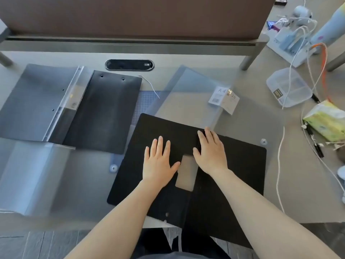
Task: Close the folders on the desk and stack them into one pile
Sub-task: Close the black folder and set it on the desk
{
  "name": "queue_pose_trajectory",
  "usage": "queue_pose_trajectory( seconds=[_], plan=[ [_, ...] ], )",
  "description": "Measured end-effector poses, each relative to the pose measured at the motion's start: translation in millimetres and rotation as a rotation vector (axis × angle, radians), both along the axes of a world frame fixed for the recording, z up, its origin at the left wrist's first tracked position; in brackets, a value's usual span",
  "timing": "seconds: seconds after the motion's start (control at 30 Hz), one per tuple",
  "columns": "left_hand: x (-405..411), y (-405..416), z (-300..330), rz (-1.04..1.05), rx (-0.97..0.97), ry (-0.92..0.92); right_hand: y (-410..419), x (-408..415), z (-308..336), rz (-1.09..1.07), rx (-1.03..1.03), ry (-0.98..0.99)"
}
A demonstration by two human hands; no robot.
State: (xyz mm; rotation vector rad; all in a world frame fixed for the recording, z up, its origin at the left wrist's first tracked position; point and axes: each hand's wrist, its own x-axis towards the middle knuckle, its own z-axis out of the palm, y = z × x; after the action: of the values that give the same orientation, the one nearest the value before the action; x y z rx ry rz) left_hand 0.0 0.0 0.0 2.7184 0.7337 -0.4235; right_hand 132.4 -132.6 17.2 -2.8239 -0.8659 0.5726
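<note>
Clear folder (28, 176) blurred, cut by left edge.

a clear plastic box (288, 86), tissue pack (325, 121) and white cables (280, 165) lie at right

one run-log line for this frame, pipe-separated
phase: closing | left hand: flat on open black folder | right hand: flat on its spine | second black folder: open, far left | pile: none yet

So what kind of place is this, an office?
Probably an office workstation: a desk with a brown partition screen behind it, open folders spread out, and charging cables to the side.
</note>
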Motion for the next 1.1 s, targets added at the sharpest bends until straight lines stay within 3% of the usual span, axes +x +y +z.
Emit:
queue_pose_trajectory(
  seconds=[0.5, 0.73, 1.0, 1.1],
  plan=[
    [-2, 1, -9, -0.006, 0.004, -0.010, 24, 38, 17, 0.064, -0.065, -0.049],
    [-2, 3, -9, -0.007, -0.016, 0.005, 35, 51, 16, -0.001, -0.048, -0.040],
    [-4, 7, 0, 0.000, -0.091, -0.057, 40, 57, 27, -0.126, 0.081, 0.102],
    [-3, 3, 16, 0.070, -0.151, -0.111, 39, 53, 33, -0.202, 0.223, 0.195]
  ],
)
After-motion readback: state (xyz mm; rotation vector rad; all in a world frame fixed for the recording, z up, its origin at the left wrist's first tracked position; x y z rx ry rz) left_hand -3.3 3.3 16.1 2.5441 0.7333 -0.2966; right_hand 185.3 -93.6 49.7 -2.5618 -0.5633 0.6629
